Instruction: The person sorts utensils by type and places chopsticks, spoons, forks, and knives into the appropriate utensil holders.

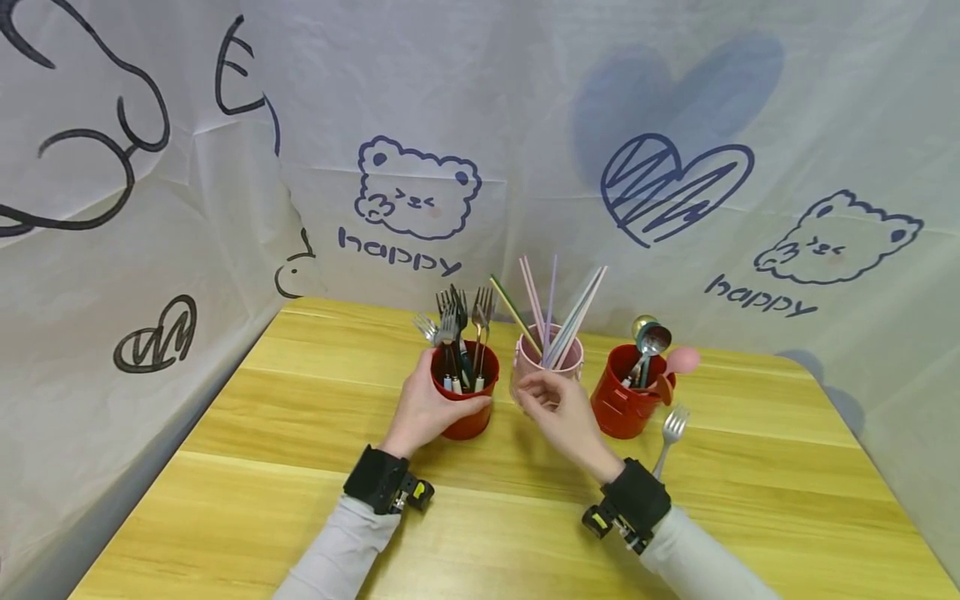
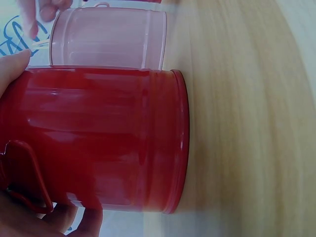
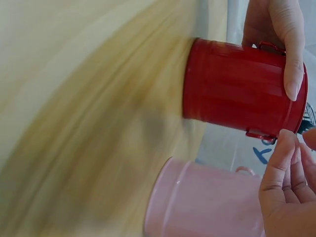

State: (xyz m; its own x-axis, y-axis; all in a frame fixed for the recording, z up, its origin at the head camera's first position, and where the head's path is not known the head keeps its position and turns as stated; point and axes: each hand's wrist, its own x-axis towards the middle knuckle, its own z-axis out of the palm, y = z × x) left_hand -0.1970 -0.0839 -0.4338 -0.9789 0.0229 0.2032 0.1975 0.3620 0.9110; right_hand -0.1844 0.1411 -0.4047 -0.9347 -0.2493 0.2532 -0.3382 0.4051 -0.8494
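My left hand [image 1: 426, 410] grips the left red bucket [image 1: 467, 427], its thumb along the near side just under the rim. Several forks [image 1: 483, 307] stand in this bucket, tines up. In the left wrist view the bucket's base meets the tabletop. My right hand [image 1: 562, 415] hovers in front of the pink bucket [image 2: 108, 37], between it and me, with fingers loosely bent and nothing visible in them. Seen from the right wrist, its fingertips [image 3: 287, 140] overlap the red bucket's near handle. Thin pastel straws [image 1: 576, 317] and a green one lean in the pink bucket.
A second red bucket [image 1: 621, 408] stands to the right, holding several spoons [image 1: 656, 338], one of them pink [image 1: 682, 360]. A loose fork [image 1: 673, 427] lies beside it on the wooden table [image 1: 247, 492]. A white cloth [image 1: 525, 108] with drawings hangs behind.
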